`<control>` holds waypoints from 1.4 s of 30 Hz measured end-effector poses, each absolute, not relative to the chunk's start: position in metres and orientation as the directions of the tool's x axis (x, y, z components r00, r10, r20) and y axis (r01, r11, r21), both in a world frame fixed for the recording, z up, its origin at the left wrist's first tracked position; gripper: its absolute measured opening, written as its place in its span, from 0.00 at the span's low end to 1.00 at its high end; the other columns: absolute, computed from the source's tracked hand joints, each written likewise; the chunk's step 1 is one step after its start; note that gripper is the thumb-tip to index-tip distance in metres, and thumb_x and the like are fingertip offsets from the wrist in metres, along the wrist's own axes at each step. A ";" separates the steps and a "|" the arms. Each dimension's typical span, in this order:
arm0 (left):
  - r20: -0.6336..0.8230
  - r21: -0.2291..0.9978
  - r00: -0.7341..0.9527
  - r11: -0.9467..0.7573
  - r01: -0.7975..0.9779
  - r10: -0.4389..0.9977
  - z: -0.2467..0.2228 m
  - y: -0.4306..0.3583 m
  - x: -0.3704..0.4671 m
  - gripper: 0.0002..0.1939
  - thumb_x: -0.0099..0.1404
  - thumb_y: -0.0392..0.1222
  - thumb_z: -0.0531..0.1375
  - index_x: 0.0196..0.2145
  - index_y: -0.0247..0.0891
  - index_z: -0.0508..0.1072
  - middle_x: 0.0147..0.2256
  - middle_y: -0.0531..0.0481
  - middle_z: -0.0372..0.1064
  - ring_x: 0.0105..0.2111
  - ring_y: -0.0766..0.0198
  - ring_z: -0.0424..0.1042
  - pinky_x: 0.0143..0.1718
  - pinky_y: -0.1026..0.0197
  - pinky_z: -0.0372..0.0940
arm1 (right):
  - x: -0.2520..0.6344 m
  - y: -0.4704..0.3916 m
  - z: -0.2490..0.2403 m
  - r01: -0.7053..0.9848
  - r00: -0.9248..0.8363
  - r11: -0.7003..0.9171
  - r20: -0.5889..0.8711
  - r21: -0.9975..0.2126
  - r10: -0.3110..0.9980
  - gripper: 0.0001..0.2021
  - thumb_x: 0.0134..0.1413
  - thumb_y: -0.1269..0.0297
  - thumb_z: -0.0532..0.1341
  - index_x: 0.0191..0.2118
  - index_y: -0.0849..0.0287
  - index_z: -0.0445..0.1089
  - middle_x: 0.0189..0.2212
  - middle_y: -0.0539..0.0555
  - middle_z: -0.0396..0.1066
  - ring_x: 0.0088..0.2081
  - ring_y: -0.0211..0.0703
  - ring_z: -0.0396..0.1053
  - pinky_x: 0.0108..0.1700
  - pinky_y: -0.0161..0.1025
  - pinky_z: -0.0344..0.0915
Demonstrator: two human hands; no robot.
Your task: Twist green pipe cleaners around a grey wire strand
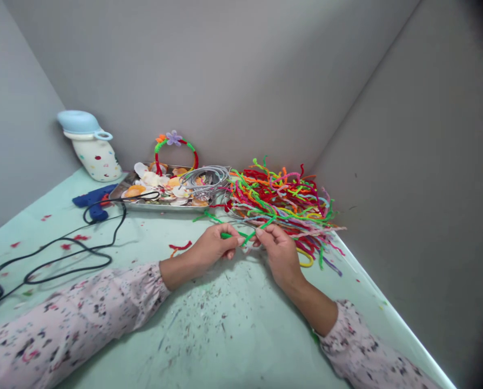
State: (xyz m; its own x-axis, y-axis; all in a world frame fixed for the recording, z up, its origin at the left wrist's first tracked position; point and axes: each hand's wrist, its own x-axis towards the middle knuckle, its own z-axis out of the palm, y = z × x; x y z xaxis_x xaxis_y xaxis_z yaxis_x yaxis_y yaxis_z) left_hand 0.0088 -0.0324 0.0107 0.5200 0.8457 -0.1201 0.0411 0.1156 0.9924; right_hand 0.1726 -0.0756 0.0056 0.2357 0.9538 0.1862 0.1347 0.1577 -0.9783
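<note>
Both hands meet over the middle of the pale green table. My left hand [217,242] is closed, its thumb and fingers pinching a green pipe cleaner [261,227]. From the other side my right hand [280,251] pinches the same green strand, or one crossing it; I cannot tell which. Something pale and small shows between the fingertips, too small to name. Just beyond the hands spreads a heap of multicoloured pipe cleaners [274,189]. A short red pipe cleaner piece [180,246] lies by my left wrist.
A metal tray [164,207] of seashells stands behind, with a coil of grey wire [209,181] on its right end. A flower-decorated headband [196,156] leans there. At left are a blue glue gun [98,200], its black cable [67,237] and a white bottle [98,156]. Walls [209,81] enclose the table.
</note>
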 end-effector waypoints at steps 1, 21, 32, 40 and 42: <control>-0.120 0.992 0.521 0.118 0.036 0.845 0.012 -0.033 0.009 0.11 0.55 0.46 0.62 0.30 0.36 0.66 0.14 0.58 0.61 0.14 0.73 0.55 0.17 0.69 0.46 | 0.172 -0.076 0.006 0.131 0.237 0.156 0.184 -0.979 0.954 0.10 0.52 0.57 0.60 0.27 0.57 0.66 0.22 0.48 0.71 0.26 0.38 0.67 0.32 0.36 0.63; -0.083 0.988 0.516 0.138 -0.070 0.852 0.006 -0.032 0.007 0.11 0.56 0.44 0.63 0.32 0.37 0.65 0.14 0.60 0.58 0.14 0.73 0.55 0.16 0.70 0.45 | 0.174 -0.076 -0.003 0.444 0.019 0.297 0.340 -0.845 0.940 0.08 0.53 0.60 0.61 0.36 0.57 0.72 0.32 0.52 0.73 0.33 0.42 0.70 0.38 0.39 0.66; -0.083 0.989 0.509 0.134 -0.062 0.857 0.004 -0.031 0.007 0.13 0.55 0.47 0.64 0.31 0.37 0.65 0.14 0.60 0.59 0.14 0.73 0.54 0.16 0.70 0.46 | 0.175 -0.076 -0.005 0.550 0.027 0.323 0.403 -0.770 0.915 0.07 0.50 0.59 0.64 0.30 0.57 0.72 0.30 0.52 0.71 0.33 0.42 0.69 0.39 0.40 0.65; -0.094 0.985 0.507 0.153 -0.077 0.857 -0.001 -0.028 0.006 0.14 0.55 0.48 0.64 0.33 0.38 0.66 0.14 0.59 0.61 0.14 0.73 0.57 0.16 0.70 0.47 | 0.174 -0.076 -0.004 0.526 0.071 0.287 0.378 -0.801 0.923 0.07 0.50 0.60 0.63 0.28 0.57 0.70 0.26 0.51 0.71 0.30 0.41 0.68 0.36 0.39 0.64; -0.090 0.983 0.529 0.160 -0.089 0.844 0.001 -0.029 0.006 0.14 0.56 0.48 0.64 0.34 0.38 0.67 0.15 0.58 0.63 0.14 0.72 0.58 0.17 0.69 0.48 | 0.173 -0.076 -0.001 0.501 0.090 0.281 0.372 -0.819 0.924 0.07 0.50 0.60 0.63 0.27 0.57 0.71 0.26 0.51 0.71 0.31 0.41 0.68 0.36 0.39 0.64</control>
State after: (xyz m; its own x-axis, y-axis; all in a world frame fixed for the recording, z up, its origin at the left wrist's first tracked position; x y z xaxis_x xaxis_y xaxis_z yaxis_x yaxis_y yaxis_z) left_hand 0.0055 -0.0289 0.0010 0.5289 0.8440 -0.0896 -0.0889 0.1601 0.9831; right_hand 0.1732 -0.0764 -0.0014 0.0901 0.9238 0.3721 0.5006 0.2809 -0.8188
